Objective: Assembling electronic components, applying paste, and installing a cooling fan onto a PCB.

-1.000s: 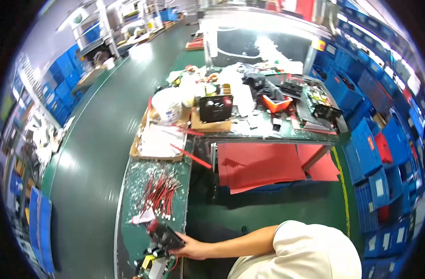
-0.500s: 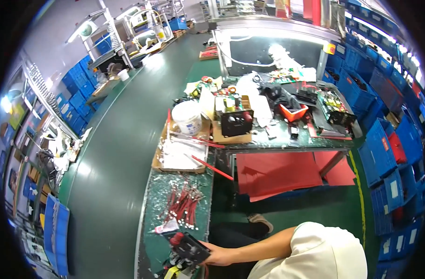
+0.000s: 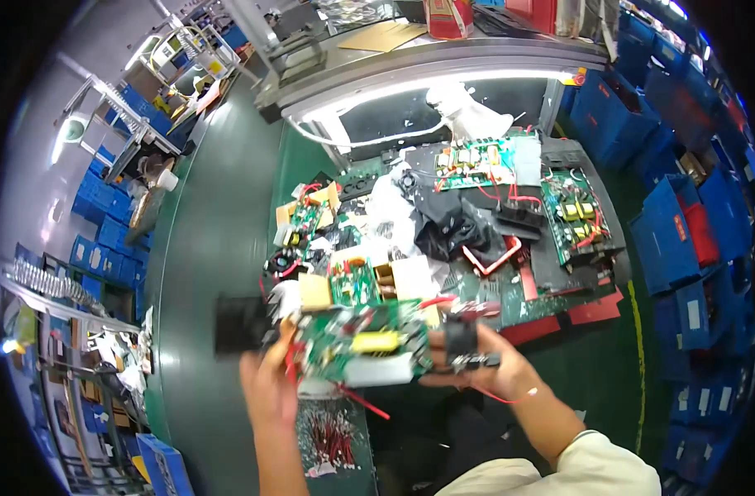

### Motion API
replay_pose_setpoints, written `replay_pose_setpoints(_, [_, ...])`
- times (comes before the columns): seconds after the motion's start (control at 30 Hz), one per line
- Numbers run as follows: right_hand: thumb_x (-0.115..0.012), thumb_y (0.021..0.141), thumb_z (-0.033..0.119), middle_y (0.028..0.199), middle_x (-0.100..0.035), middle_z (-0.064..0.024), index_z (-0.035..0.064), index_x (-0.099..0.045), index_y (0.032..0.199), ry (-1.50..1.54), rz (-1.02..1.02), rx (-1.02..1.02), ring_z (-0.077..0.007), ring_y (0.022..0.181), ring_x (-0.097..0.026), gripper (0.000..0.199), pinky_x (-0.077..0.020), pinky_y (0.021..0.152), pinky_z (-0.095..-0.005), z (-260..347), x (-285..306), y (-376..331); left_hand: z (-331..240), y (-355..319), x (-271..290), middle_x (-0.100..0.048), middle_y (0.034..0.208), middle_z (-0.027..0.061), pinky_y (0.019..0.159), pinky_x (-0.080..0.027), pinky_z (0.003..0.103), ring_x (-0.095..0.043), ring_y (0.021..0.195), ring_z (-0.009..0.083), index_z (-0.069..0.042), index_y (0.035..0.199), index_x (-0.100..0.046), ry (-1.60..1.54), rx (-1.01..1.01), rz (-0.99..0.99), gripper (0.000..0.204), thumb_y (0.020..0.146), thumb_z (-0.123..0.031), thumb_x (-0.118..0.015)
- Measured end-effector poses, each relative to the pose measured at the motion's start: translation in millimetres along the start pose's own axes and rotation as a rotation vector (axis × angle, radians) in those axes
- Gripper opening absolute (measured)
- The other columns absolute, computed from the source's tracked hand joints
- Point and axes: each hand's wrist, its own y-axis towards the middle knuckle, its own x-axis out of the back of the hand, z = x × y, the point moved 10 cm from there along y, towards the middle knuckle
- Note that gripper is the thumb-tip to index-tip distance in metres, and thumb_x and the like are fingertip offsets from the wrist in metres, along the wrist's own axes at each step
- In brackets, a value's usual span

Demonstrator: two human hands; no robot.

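Note:
I hold up a green circuit board assembly (image 3: 336, 343) between both hands, level over the near part of the bench. It carries a yellow part and loose red wires, with a black panel (image 3: 238, 326) at its left end. My left hand (image 3: 266, 388) is closed round that left end. My right hand (image 3: 501, 364) grips the right end, beside a black part (image 3: 462, 339). Motion blurs the assembly and some fingertips. Below it, a bundle of dark red wires (image 3: 332, 438) lies on the green bench top. The assembly covers part of the bench.
Beyond stand a small green board (image 3: 352, 281) in a cardboard box, a black bag (image 3: 443, 223), and an orange-rimmed tray (image 3: 493, 258). Larger boards (image 3: 580, 215) lie at the far right. A lit metal frame (image 3: 443, 74) spans the back. Blue crates (image 3: 675, 240) line the right.
The assembly has risen from the near end of the bench and moved forward to the middle of the view. My left hand has come into sight on it. The view has tilted and shifted.

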Motion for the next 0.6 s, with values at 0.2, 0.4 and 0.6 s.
replay_pose_setpoints(0.2, [-0.058,0.092,0.039,0.123,-0.058,-0.0141,0.0054,-0.045,0.135,0.121,-0.340,0.130,-0.0311,0.111,-0.059,0.056,-0.0491,0.094,-0.0513,59.5,186.0,93.9,90.8,221.4,-168.3,-0.065,0.083,0.0078,0.052,-0.047,0.029,-0.061,0.064,0.0154,-0.001,0.097,-0.061,0.176,0.173,0.431,0.017,0.081,-0.006,-0.066])
replay_pose_setpoints(0.4, [-0.055,0.096,0.022,0.122,-0.060,-0.0126,0.0059,-0.050,0.127,0.056,-0.387,0.118,-0.0237,0.106,-0.061,0.035,-0.0515,0.090,-0.0407,60.2,253.3,131.6,175.7,302.5,-174.5,-0.064,0.081,0.0130,0.059,-0.051,0.036,-0.063,0.071,0.0225,-0.001,0.101,-0.059,0.291,0.447,0.439,0.027,0.076,-0.003,-0.069])
replay_pose_setpoints(0.6, [-0.062,0.092,0.015,0.117,-0.061,-0.0071,0.0091,-0.046,0.132,-0.038,-0.481,0.038,-0.0187,0.099,-0.061,0.044,-0.0529,0.081,-0.0359,35.3,266.0,137.1,203.7,324.8,-136.3,-0.064,0.094,0.0103,0.064,-0.052,0.039,-0.064,0.075,0.0230,-0.005,0.118,-0.045,0.344,0.522,0.326,0.056,0.069,0.005,-0.069])
